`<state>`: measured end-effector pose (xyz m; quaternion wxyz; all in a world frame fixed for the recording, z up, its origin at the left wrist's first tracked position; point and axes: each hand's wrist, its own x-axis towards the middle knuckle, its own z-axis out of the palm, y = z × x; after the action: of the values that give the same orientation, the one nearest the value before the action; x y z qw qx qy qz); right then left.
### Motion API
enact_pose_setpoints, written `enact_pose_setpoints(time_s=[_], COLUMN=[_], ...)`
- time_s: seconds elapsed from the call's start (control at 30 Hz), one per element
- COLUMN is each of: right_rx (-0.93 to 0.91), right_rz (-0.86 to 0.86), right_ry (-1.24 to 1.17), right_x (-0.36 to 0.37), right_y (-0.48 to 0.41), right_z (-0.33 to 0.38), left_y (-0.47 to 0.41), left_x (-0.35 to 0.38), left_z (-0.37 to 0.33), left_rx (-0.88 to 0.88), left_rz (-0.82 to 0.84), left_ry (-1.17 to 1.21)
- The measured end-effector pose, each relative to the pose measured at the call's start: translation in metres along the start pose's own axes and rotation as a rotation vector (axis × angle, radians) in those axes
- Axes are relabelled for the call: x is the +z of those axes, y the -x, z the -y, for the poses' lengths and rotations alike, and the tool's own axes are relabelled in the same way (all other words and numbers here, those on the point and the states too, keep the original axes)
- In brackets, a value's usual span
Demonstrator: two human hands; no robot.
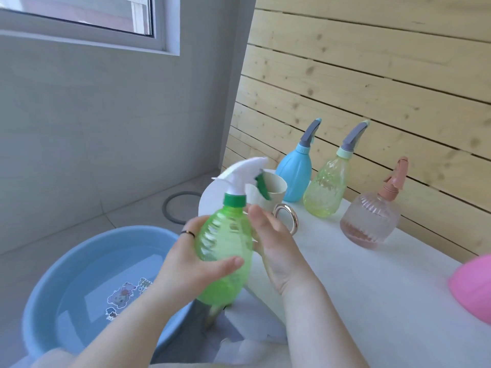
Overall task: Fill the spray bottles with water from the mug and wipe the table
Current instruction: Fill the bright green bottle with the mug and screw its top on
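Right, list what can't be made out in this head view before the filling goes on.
- Mug: its inside, so any water level, is hidden by the green spray bottle's white trigger head.
- Pink object: cut off by the right edge; cannot tell what it is.
- Blue spray bottle: opaque, fill level unseen.
- Right hand: fingers lie behind the green bottle; grip unclear.
- Basin: near rim hidden by the left hand and forearm.

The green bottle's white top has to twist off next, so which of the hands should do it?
The right hand. It only rests open beside the green bottle, close under the white top, while the left hand wraps the body and steadies it.
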<state>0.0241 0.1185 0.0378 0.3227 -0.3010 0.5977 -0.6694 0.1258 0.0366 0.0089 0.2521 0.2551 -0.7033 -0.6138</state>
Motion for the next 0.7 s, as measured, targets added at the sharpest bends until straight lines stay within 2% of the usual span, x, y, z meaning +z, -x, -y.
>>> enact_pose_setpoints(time_s=[0.07,0.1,0.13,0.2,0.27,0.3,0.37,0.4,0.43,0.47,0.53,0.63,0.7], right_rx=[-0.009,-0.043,-0.091,-0.169,-0.187,-0.183,-0.17,-0.165,-0.167,-0.19,-0.262,-0.301,-0.325], right_rz=[-0.173,-0.243,-0.289,-0.375,-0.402,-0.357,-0.144,-0.023,0.052,0.081,0.031,-0.128,-0.261], right_ry=[0.041,0.041,0.049,0.085,0.106,0.071,-0.137,-0.261,-0.348,-0.38,-0.408,-0.461,-0.396], right_x=[0.009,0.014,0.02,0.027,0.024,0.019,0.006,-0.001,-0.006,-0.01,-0.016,-0.023,-0.031], right_y=[0.001,0.0,0.0,-0.002,-0.004,-0.004,-0.006,-0.007,-0.009,-0.01,-0.013,-0.012,-0.01], right_z=[-0.001,-0.001,-0.001,-0.002,0.0,0.003,0.01,0.014,0.018,0.023,0.034,0.056,0.073], left_y=[-0.001,-0.003,-0.005,-0.006,-0.003,-0.002,-0.002,-0.003,-0.004,-0.004,-0.006,-0.006,-0.007], left_x=[0.003,0.005,0.007,0.01,0.009,0.005,-0.005,-0.009,-0.013,-0.014,-0.014,-0.012,-0.012], left_z=[-0.001,0.003,0.008,0.014,0.011,0.008,0.008,0.008,0.01,0.012,0.013,0.013,0.013], left_rx=[0.084,0.175,0.273,0.391,0.295,0.211,0.076,0.042,0.028,0.027,0.041,0.076,0.062], left_rz=[-0.279,-0.365,-0.405,-0.422,-0.309,-0.169,0.188,0.317,0.378,0.397,0.4,0.37,0.335], left_ry=[-0.382,-0.537,-0.64,-0.702,-0.606,-0.507,-0.244,-0.137,-0.075,-0.05,-0.104,-0.245,-0.26])
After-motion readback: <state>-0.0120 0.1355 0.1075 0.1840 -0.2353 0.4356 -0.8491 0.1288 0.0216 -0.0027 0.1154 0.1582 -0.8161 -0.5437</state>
